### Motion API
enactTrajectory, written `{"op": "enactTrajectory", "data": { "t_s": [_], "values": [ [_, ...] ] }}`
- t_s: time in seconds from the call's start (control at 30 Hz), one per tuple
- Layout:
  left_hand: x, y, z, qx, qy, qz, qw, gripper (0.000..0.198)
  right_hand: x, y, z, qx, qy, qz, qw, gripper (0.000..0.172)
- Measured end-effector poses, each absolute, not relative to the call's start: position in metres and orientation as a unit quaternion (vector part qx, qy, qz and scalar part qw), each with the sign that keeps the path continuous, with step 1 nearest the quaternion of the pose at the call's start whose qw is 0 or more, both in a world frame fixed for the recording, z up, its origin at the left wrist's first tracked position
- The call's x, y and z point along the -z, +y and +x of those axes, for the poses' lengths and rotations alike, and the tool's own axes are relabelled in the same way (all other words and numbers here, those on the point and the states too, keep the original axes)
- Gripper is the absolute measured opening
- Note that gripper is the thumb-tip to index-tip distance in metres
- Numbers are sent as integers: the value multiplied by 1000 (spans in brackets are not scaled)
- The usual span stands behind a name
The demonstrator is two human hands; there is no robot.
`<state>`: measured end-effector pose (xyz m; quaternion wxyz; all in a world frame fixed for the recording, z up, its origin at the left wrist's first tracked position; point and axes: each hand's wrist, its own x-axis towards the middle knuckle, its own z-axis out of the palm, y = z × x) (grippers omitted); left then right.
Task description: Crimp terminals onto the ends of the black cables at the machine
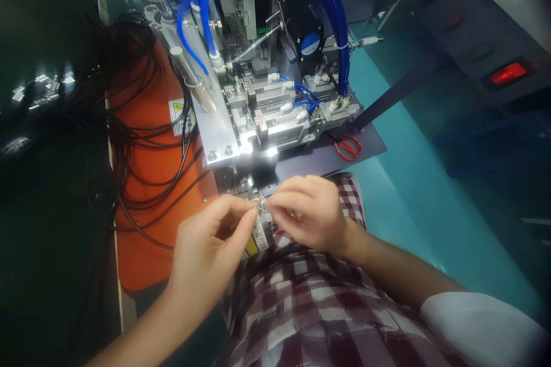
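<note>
Between thumb and index finger, my left hand (pixel 215 235) pinches a small bundle of thin coloured wires (pixel 260 200), with red and white strands showing. Close on its right, my right hand (pixel 310 212) has its fingers pressed together at the other side of these wires. What lies inside the right fingertips is too small to make out. Both hands are just in front of a metal machine (pixel 275 120) with blue air tubes (pixel 340 17). A label with a yellow patch (pixel 252 248) shows beneath the fingers.
Black cables (pixel 142 137) lie in loops over an orange board (pixel 133 261) on the left. Red-handled snips (pixel 348 148) rest on the dark base plate right of the machine. A control box with a lit red switch (pixel 508 73) stands at the right, above the turquoise tabletop (pixel 413 200).
</note>
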<state>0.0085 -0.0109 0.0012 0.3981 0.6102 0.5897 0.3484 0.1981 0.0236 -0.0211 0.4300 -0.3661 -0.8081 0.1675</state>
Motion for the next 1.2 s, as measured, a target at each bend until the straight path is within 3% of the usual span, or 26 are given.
{"op": "enactTrajectory", "data": {
  "t_s": [0.13,0.27,0.53,1.0,1.2],
  "values": [
    [-1,-12,9,-341,588,621,390,7,15,25,191,-465,-624,-465,422,6],
    [-1,-13,10,-335,591,635,368,8,12,25,186,-615,-506,-495,346,16],
    [4,-15,9,-326,604,650,326,9,9,23,175,-734,-344,-480,335,30],
    [4,-15,14,-376,600,586,395,5,6,12,163,-782,-166,-456,391,21],
    [2,-14,12,-376,597,582,404,6,12,15,169,-789,-207,-432,384,11]
  ]
}}
